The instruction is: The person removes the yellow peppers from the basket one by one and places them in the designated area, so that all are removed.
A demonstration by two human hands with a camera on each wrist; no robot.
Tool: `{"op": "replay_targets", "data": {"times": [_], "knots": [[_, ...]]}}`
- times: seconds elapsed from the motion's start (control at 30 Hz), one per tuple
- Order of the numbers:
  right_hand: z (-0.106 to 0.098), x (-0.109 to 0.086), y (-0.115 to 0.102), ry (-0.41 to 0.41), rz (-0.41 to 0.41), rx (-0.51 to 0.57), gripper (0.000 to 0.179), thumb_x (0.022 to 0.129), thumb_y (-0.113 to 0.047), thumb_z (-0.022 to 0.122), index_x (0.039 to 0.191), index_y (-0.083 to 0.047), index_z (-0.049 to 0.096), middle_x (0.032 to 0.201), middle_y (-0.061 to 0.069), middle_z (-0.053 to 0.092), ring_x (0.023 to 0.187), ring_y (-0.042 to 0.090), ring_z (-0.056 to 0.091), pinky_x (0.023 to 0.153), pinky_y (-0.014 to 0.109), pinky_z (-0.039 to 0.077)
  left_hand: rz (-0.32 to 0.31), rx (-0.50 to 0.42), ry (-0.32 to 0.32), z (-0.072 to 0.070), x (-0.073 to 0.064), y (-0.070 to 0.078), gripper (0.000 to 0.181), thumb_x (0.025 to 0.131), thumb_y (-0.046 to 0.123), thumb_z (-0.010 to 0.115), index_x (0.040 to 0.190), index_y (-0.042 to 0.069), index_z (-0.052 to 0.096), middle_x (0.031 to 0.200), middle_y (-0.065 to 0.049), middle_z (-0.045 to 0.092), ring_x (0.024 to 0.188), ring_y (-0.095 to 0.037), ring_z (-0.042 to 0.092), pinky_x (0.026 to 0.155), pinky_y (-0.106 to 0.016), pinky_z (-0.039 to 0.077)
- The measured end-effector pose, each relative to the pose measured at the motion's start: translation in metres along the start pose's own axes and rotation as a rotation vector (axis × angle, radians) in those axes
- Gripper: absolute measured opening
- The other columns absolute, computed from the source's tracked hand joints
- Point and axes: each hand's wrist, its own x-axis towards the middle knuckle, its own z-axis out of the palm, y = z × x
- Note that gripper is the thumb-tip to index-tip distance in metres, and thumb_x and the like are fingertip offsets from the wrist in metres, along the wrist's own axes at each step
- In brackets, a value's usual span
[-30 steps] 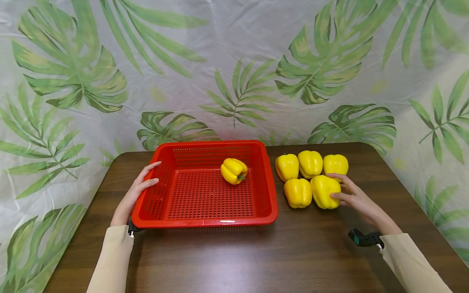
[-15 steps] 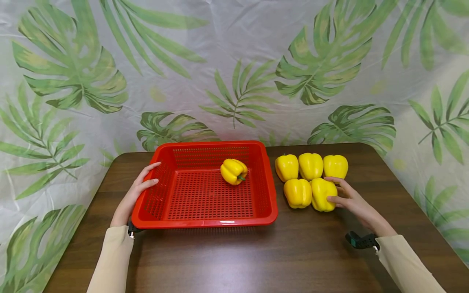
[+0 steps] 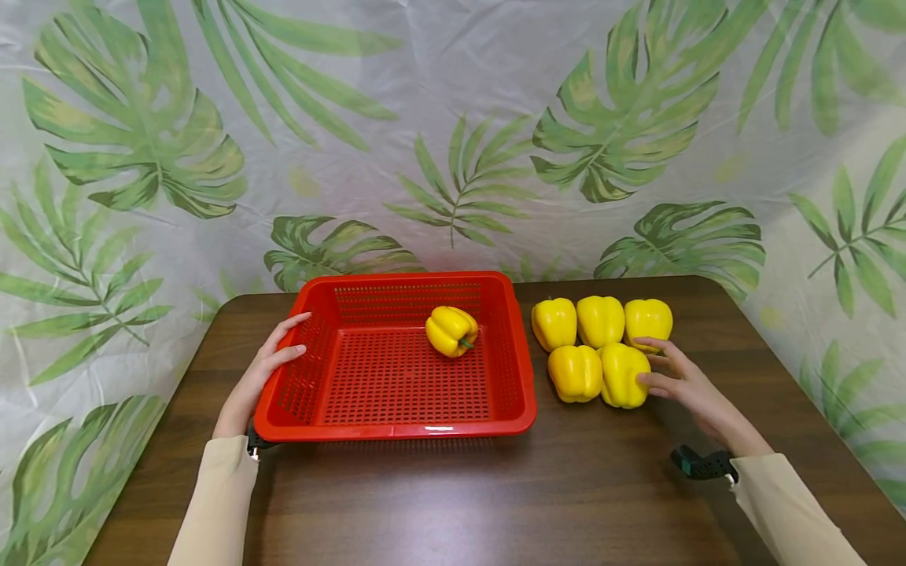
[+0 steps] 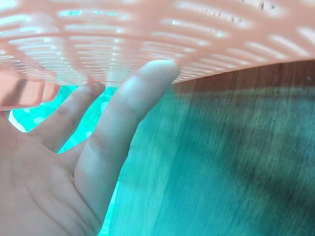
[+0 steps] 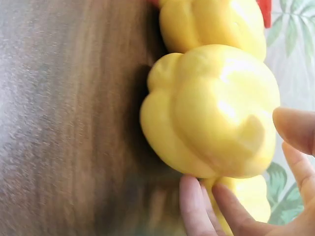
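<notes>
A red perforated plastic basket (image 3: 406,428) stands on the table with one yellow bell pepper (image 3: 451,331) inside. My left hand (image 3: 265,368) rests on the basket's left rim; in the left wrist view its straight thumb (image 4: 125,128) lies against the slotted wall. Several more yellow bell peppers stand to the right of the basket in two close rows. My right hand (image 3: 690,389) is beside the front-right bell pepper (image 3: 623,377). In the right wrist view, its parted fingers (image 5: 194,206) reach this pepper's edge, with the thumb close to the opposite side; contact is hard to tell.
The dark wooden table (image 3: 453,503) extends in front of the basket and peppers. A pale leaf-print cloth (image 3: 453,118) hangs behind the table and down both sides. The pepper rows stand close to the basket's right wall.
The front-right bell pepper has shifted slightly towards the near edge and left, and now stands upright on the table. My right hand has eased back slightly from it. The left hand stays put.
</notes>
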Motion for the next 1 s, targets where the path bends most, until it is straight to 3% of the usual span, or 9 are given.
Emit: {"op": "replay_targets", "data": {"times": [0.17,0.27,0.47,0.7,1.0], "knots": [[-0.005,0.002,-0.007,0.032,-0.021,-0.003,0.052,0.098,-0.019,0.056,0.144,-0.011,0.031,0.143,0.033,0.025,0.115,0.015,0.045,0.083,0.022,0.049,0.002,0.009,0.004,0.000,0.000,0.000,0.054,0.102,0.021,0.042,0.152,0.021,0.020,0.143,-0.016,0.027,0.114,-0.030,0.049,0.085,-0.040,0.052],[-0.008,0.003,-0.012,0.038,-0.034,-0.005,0.051,0.098,-0.018,0.054,0.143,-0.012,0.032,0.141,0.033,0.028,0.107,0.002,0.048,0.084,0.022,0.049,0.000,0.008,0.007,0.000,0.000,0.000,0.054,0.102,0.021,0.042,0.151,0.022,0.021,0.143,-0.016,0.027,0.115,-0.030,0.049,0.085,-0.040,0.052],[-0.011,0.006,-0.021,0.045,-0.063,-0.019,0.048,0.100,-0.019,0.052,0.143,-0.013,0.034,0.141,0.030,0.030,0.118,0.016,0.042,0.084,0.016,0.044,-0.007,0.005,0.010,0.000,-0.001,0.000,0.054,0.102,0.022,0.043,0.151,0.024,0.022,0.144,-0.016,0.026,0.116,-0.031,0.048,0.086,-0.041,0.052],[-0.008,0.010,-0.031,0.051,-0.120,-0.041,0.047,0.099,-0.019,0.053,0.141,-0.007,0.036,0.138,0.027,0.034,0.111,0.006,0.048,0.084,0.013,0.044,-0.010,0.010,0.012,0.000,-0.002,0.001,0.053,0.102,0.021,0.043,0.151,0.025,0.022,0.144,-0.016,0.026,0.115,-0.031,0.048,0.085,-0.041,0.052],[0.004,0.021,-0.048,0.025,-0.153,-0.043,0.046,0.099,-0.018,0.053,0.141,-0.005,0.038,0.137,0.022,0.039,0.109,0.004,0.052,0.086,0.016,0.044,-0.012,0.015,0.013,0.001,-0.001,0.002,0.053,0.102,0.021,0.043,0.151,0.025,0.023,0.144,-0.016,0.025,0.114,-0.030,0.049,0.084,-0.040,0.052]]}}
